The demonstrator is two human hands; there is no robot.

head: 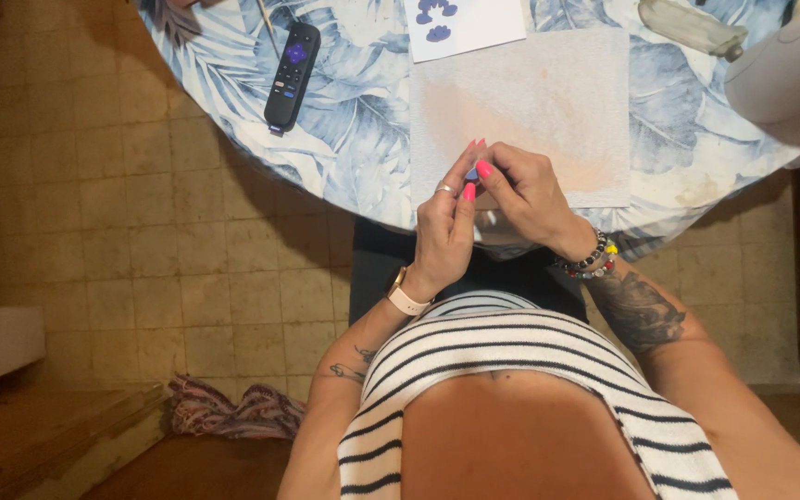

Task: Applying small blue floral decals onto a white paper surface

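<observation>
My left hand point(444, 231) and my right hand point(528, 193) meet at the near edge of a round table with a blue leaf-print cloth point(354, 139). Together the fingertips pinch a small blue piece point(471, 174), mostly hidden between them. Both hands have pink nails; a ring and a pale wrist band are on the left, beaded bracelets on the right. Just beyond the hands lies a white paper towel point(530, 102) with a faint orange stain.
A black remote control point(292, 76) lies at the table's left. A white sheet with blue blobs point(465, 26) sits at the far edge, a clear bottle point(692, 26) and a white object point(789, 74) at the right. Tiled floor and a patterned cloth point(233, 412) lie below left.
</observation>
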